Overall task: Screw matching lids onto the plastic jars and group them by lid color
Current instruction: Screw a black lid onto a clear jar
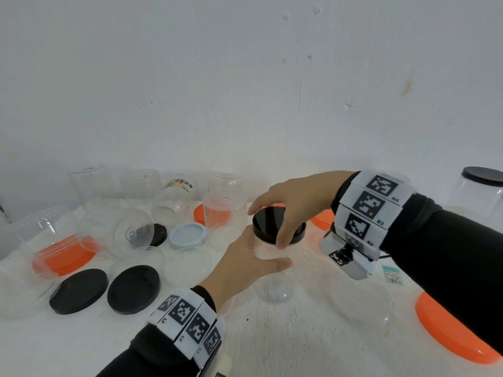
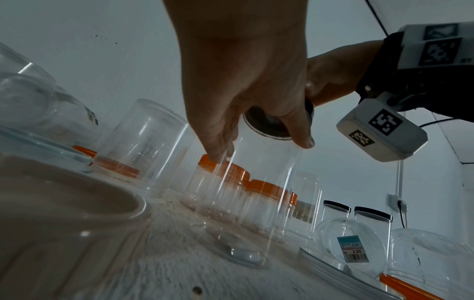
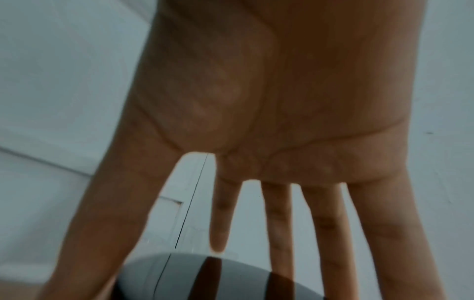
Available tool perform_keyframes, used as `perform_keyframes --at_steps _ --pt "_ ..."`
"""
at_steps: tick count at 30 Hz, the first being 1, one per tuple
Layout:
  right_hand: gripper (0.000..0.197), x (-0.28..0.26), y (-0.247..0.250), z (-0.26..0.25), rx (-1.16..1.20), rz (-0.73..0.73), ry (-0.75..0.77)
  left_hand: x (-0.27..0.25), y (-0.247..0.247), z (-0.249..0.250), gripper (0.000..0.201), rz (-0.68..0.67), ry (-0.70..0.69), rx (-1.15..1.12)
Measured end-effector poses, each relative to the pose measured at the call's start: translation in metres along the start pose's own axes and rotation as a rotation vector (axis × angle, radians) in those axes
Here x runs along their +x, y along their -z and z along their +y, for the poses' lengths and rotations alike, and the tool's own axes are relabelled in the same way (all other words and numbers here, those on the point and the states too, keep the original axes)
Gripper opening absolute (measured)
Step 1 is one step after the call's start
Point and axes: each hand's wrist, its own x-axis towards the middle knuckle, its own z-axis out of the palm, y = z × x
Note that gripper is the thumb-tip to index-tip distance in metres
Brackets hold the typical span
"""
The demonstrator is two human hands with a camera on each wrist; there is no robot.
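Note:
A tall clear plastic jar [image 1: 277, 288] stands upright mid-table with a black lid [image 1: 268, 221] on its mouth. My left hand [image 1: 245, 265] wraps the jar's upper wall from the near side, thumb across the front. From above, my right hand [image 1: 294, 202] grips the lid's rim with thumb and spread fingers. In the left wrist view the left hand [image 2: 243, 71] curls round the jar [image 2: 256, 192] just below the lid [image 2: 269, 123], with the right hand [image 2: 330, 77] behind. The right wrist view shows the right hand [image 3: 269, 101] splayed over the lid's glossy top [image 3: 179, 280].
Two loose black lids [image 1: 79, 291] [image 1: 133, 288] lie front left, a pale blue lid [image 1: 187, 235] behind them. Several empty clear jars crowd the back left. A big orange lid [image 1: 451, 333] and a clear lid [image 1: 362, 297] lie front right. A black-lidded jar [image 1: 481, 191] stands far right.

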Motion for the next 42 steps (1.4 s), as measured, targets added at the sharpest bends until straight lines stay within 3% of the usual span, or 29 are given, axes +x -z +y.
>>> perform_keyframes --at_steps 4,9,15,18,27,32,42 --pt "0.070 0.001 0.000 0.001 -0.004 0.041 -0.002 0.001 0.000 0.000 0.070 0.003 0.007 0.015" --pt "0.070 0.009 -0.014 -0.003 -0.080 0.160 -0.110 -0.001 0.001 0.000 0.091 -0.003 -0.017 0.027" --pt "0.071 0.000 -0.002 0.004 0.021 0.011 0.005 -0.001 -0.001 0.003 0.078 0.010 0.003 0.005" --pt "0.065 0.000 -0.003 0.004 0.051 0.031 0.053 -0.001 -0.001 0.003 0.075 0.011 0.004 0.001" --pt "0.070 0.010 -0.015 -0.001 -0.086 0.160 -0.090 -0.001 0.000 0.000 0.095 -0.005 -0.014 -0.007" --pt "0.073 0.003 -0.003 0.005 0.008 -0.018 0.015 -0.001 -0.001 0.001 0.072 0.009 0.017 -0.003" --pt "0.073 0.010 -0.010 0.002 -0.062 0.046 -0.077 -0.003 0.001 0.003 0.070 -0.006 0.021 0.009"
